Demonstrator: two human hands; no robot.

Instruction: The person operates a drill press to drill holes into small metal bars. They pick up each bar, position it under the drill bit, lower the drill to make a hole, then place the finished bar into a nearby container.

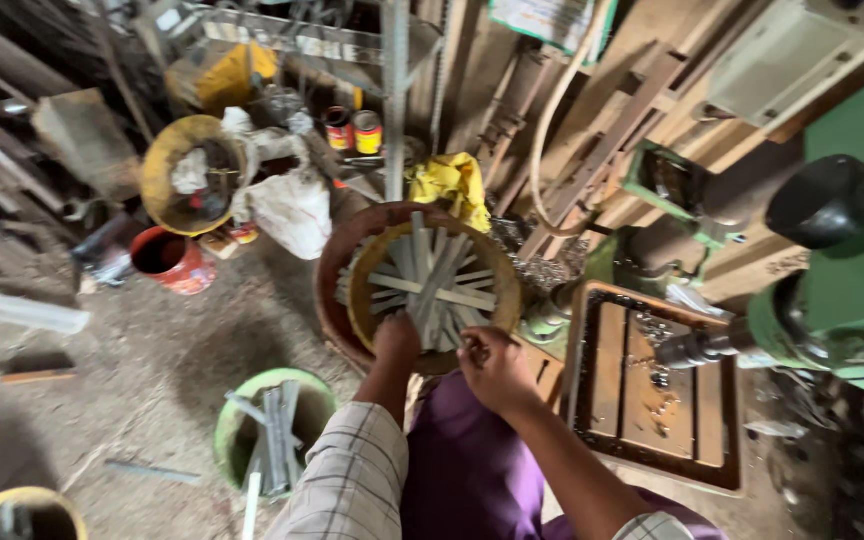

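Note:
A round yellow basin sits inside a reddish one and holds several flat grey metal strips. My left hand reaches into its near rim and rests on the strips; whether its fingers grip one is hidden. My right hand hovers just right of it at the basin's edge, fingers curled with something small and metallic at the fingertips. Both arms come up from the bottom over purple cloth on my lap.
A green drill press with a slotted work table stands right. A green bucket of metal strips sits at lower left. A red can, a yellow basin, white sacks and scrap lie beyond on the dirt floor.

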